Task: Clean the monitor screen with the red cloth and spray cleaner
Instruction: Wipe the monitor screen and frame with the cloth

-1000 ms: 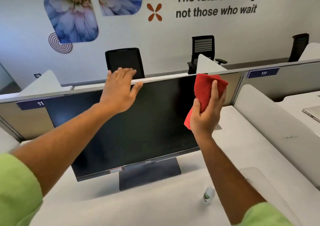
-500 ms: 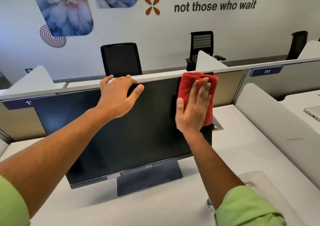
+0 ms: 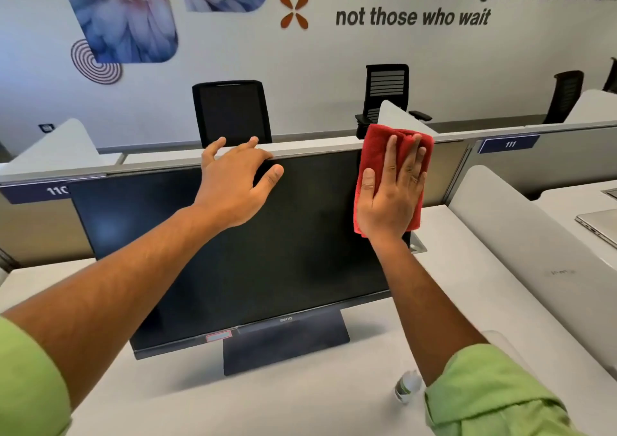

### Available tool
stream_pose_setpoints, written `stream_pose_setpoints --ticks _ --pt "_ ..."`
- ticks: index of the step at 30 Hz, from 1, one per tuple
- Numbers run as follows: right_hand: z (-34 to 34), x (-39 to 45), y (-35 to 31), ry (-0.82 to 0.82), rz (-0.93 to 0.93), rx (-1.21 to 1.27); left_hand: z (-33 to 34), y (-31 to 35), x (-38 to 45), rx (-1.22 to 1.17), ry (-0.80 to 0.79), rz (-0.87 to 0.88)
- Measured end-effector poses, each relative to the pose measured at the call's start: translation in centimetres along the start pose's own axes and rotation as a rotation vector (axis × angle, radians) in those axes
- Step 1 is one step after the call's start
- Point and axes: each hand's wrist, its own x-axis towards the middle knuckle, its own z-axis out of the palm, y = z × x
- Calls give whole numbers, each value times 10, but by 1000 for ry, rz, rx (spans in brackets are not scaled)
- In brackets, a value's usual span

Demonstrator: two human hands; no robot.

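Both hands now on monitor [image 3: 253,268]: right hand [image 3: 389,198] has flattened, fingers straight, pressing red cloth [image 3: 374,155] on far-right corner. Left hand [image 3: 233,185] grips top edge; wiping starts.

Most of the dark monitor screen [image 3: 253,255] lies open across the middle and lower left of the frame, blocked only by the left hand [image 3: 233,185] gripping its top edge at upper centre and the right hand [image 3: 390,198] pressing the red cloth [image 3: 374,155] flat at its upper right corner.
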Motion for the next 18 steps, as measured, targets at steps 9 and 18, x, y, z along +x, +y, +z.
stream_pose_setpoints --ticks 9,18 --pt "14 -68 -29 -106 -459 1 1 -2 -7 102 32 61" --pt "-6 2 4 18 130 -42 3 -4 -7 194 21 136"
